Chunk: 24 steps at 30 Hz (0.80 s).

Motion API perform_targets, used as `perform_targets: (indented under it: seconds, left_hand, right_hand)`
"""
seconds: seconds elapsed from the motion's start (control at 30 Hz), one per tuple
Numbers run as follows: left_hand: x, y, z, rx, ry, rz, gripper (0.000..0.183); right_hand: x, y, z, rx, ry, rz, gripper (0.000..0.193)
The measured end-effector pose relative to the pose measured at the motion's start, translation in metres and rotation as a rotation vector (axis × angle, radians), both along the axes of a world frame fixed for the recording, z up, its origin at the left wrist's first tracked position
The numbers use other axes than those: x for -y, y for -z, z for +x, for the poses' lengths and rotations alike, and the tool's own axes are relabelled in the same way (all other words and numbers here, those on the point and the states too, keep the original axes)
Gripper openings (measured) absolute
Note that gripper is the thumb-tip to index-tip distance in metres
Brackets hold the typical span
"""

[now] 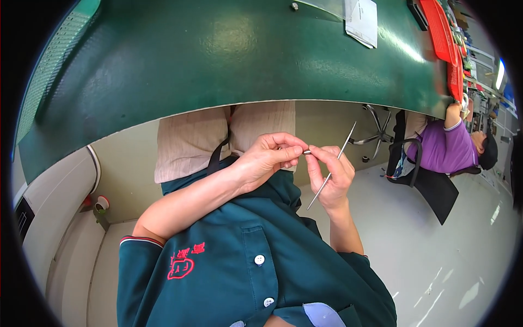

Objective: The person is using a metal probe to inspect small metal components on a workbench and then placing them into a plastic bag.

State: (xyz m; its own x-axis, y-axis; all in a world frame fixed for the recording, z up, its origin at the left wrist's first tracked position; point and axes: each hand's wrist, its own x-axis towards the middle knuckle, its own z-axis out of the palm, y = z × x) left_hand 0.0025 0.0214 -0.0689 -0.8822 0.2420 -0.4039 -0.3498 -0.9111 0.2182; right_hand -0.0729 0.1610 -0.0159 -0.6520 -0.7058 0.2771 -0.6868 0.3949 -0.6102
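Note:
Over my lap, just below the table edge, my left hand (272,158) pinches a small dark and silvery metal piece (307,152) between thumb and fingertips. My right hand (333,174) meets it from the other side, its thumb and index finger touching the same piece. A thin, pointed metal rod (326,184) also lies in my right hand, slanting between the fingers with both ends sticking out. The small piece's exact kind is hard to make out, as fingertips cover most of it.
On the green tabletop (180,71) are a small metal part (295,6), a white paper (361,22) and a clear plastic sheet. A green mesh basket (54,65) stands far left, red trays (438,30) at right. A person in purple (444,144) sits at the right.

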Motion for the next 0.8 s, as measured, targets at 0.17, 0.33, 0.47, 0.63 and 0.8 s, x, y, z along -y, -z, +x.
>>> perform_targets:
  seconds: [0.17, 0.33, 0.47, 0.63, 0.8]
  left_hand:
    - [-0.001, 0.004, 0.001, 0.004, 0.03, 0.038, 0.009]
    - [-0.003, 0.01, 0.003, -0.004, 0.046, 0.043, 0.008]
    - [-0.007, 0.011, 0.004, 0.051, 0.039, 0.059, 0.008]
    - [-0.011, 0.017, 0.004, 0.044, 0.061, 0.007, 0.009]
    - [-0.014, 0.022, 0.004, 0.075, 0.09, -0.009, 0.01]
  right_hand:
    - [0.003, 0.003, 0.005, 0.011, 0.019, 0.004, 0.018]
    - [0.0, 0.005, 0.003, 0.042, -0.02, 0.005, 0.017]
    - [-0.006, 0.011, 0.005, 0.061, -0.007, 0.017, 0.016]
    - [-0.012, 0.015, 0.007, 0.07, -0.013, 0.07, 0.018]
    - [-0.014, 0.021, 0.007, 0.067, 0.004, 0.081, 0.017]
